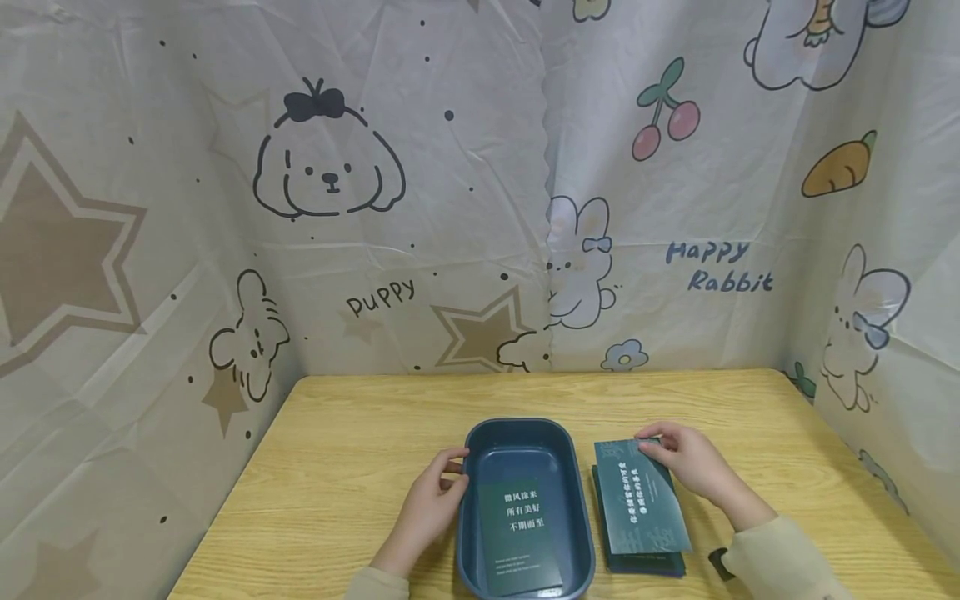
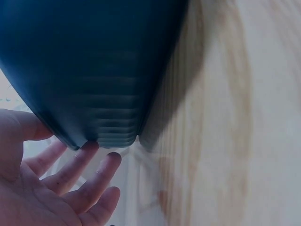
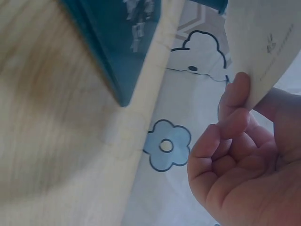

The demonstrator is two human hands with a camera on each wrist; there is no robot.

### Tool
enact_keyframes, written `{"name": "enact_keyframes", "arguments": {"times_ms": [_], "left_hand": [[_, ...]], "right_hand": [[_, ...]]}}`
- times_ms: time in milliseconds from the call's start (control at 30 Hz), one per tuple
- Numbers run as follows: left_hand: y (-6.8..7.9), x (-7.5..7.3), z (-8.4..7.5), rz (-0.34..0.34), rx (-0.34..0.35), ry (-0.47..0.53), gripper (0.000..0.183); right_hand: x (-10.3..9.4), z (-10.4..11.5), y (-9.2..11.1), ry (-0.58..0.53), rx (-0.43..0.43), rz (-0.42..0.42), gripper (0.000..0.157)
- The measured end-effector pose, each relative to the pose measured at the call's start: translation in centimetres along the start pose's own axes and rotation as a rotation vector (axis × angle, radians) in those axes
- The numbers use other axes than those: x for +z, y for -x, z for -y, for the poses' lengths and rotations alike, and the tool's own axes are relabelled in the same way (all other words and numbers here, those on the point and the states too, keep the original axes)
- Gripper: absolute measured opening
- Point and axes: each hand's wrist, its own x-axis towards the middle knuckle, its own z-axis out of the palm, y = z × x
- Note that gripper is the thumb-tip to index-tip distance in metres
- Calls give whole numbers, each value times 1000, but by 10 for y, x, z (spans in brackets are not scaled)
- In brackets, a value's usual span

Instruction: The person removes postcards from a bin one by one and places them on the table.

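Observation:
A dark blue rectangular tub (image 1: 582, 508) stands on the table, with a green printed card (image 1: 517, 533) lying inside it. My left hand (image 1: 435, 500) holds the tub's left rim; in the left wrist view, thumb and index reach the rim while the middle fingertip meets the outer wall. My right hand (image 1: 690, 458) pinches another green card (image 1: 637, 508) by its far edge, above a stack of green cards (image 1: 648, 565) to the right of the tub. The right wrist view shows this card's pale back (image 3: 263, 42), lifted over the stack.
The wooden table (image 1: 352, 450) ends at the back against a pale curtain (image 1: 480, 167) with cartoon prints, which also hangs along both sides. A small dark object (image 1: 722, 564) shows beside the right sleeve.

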Motion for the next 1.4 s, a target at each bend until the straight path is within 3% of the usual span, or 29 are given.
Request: {"name": "enact_keyframes", "arguments": {"times_ms": [900,1400], "left_hand": [[1,0,-1,-9,0,4,37],[1,0,-1,-10,16,23,38]], "right_hand": [[19,-18,-7,14,55,47,18],[24,-20,-10,109,58,47,17]]}}
